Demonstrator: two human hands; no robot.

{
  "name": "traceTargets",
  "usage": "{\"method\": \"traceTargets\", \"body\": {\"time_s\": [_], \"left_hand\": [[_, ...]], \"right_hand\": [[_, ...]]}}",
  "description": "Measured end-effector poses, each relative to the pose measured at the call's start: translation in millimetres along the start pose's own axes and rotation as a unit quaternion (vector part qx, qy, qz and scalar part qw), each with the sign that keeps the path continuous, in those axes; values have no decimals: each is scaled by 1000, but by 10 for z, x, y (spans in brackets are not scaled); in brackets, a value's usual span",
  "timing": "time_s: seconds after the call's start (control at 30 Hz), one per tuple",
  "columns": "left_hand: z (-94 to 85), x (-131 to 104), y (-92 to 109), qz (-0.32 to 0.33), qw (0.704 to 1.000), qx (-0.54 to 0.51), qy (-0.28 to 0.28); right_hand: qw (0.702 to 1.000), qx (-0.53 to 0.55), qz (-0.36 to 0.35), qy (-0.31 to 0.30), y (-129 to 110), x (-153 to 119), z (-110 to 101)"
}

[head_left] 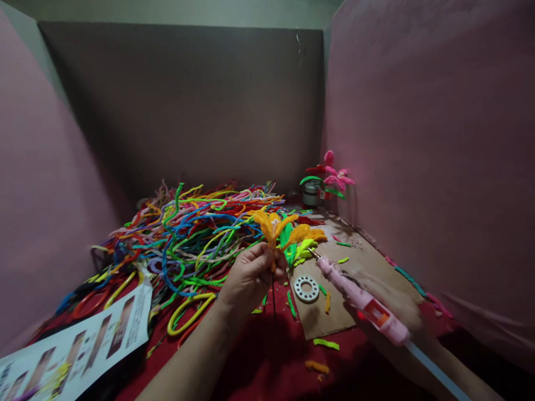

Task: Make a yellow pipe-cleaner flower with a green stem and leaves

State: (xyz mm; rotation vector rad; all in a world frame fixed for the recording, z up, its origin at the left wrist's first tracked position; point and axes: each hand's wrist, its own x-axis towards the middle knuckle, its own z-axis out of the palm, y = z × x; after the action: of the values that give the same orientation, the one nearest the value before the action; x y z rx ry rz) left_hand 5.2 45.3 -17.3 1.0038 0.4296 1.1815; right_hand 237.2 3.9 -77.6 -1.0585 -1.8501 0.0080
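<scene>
Red cloth covers the work surface. Above it, the left hand pinches an orange flower near its base, while the right hand, set apart, is wrapped around a pink glue gun. Orange, green and yellow-green fuzzy pieces lie close beyond the flower. A white ring with holes sits on cardboard, which the gun partly hides. Leftward, tangled fuzzy stems crowd the surface, with a printed sheet nearer; at the back right stand pink flowers.
</scene>
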Motion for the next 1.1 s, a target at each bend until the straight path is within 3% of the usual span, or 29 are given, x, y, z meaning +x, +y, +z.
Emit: {"method": "traceTargets", "body": {"time_s": [0.13, 0.23, 0.37, 0.5, 0.73, 0.9, 1.1], "left_hand": [[-38, 17, 9, 4, 999, -38, 23], [-35, 20, 16, -4, 999, -44, 29], [-30, 17, 20, -10, 998, -49, 32], [-30, 13, 14, -11, 998, -48, 41], [-11, 7, -6, -9, 998, -44, 40], [-6, 2, 2, -5, 998, -43, 42], [1, -11, -2, -13, 998, -49, 40]], "right_hand": [[994, -97, 20, -51, 146, 109, -219], [951, -265, 80, -136, 357, 264, -298], [908, -331, 148, -209, 694, 412, -284], [904, -319, 143, -248, 869, 477, -284], [884, -315, 171, -300, 899, 568, -351], [902, -284, 129, -299, 938, 574, -356], [899, -313, 138, -272, 953, 585, -336]]}}
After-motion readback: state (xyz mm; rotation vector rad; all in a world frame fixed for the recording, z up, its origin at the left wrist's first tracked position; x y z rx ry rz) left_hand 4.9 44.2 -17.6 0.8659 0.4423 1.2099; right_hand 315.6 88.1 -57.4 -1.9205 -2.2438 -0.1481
